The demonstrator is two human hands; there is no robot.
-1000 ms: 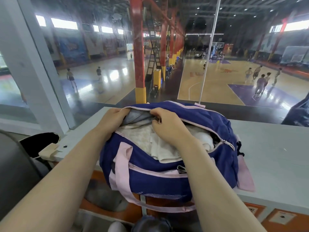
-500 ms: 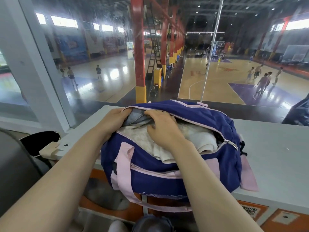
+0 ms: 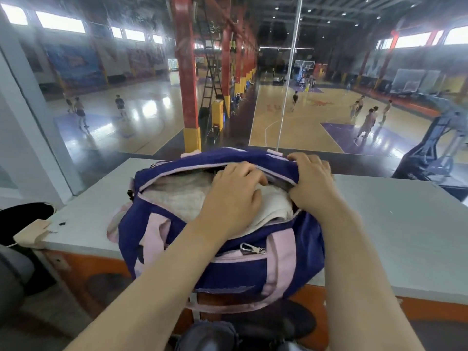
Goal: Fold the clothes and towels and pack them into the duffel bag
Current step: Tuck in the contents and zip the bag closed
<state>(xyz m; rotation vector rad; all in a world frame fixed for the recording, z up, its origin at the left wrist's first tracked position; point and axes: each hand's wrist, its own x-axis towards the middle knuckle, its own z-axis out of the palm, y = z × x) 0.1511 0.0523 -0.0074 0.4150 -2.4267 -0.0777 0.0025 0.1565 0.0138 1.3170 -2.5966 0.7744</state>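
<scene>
Fingers (image 3: pixel 243 173) of the left hand (image 3: pixel 231 198) are pressed flat on soft white folded towels (image 3: pixel 182 198) inside the navy-and-pink fabric duffel bag (image 3: pixel 228 272) on the grey ledge (image 3: pixel 392 224), while its limp far rim, best held there, is pinched by the right hand (image 3: pixel 312 183).

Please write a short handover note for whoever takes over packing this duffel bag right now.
Left hand: fingers flat, pressing the white towels down inside the bag.
Right hand: grips the far flap of the opening at its right end.
Duffel bag: blue with pink straps, on the grey counter, unzipped.
Done: folded towels and a grey garment are inside.
Left: tuck in the last fabric and zip it shut. No loose laundry shows on the counter.
</scene>
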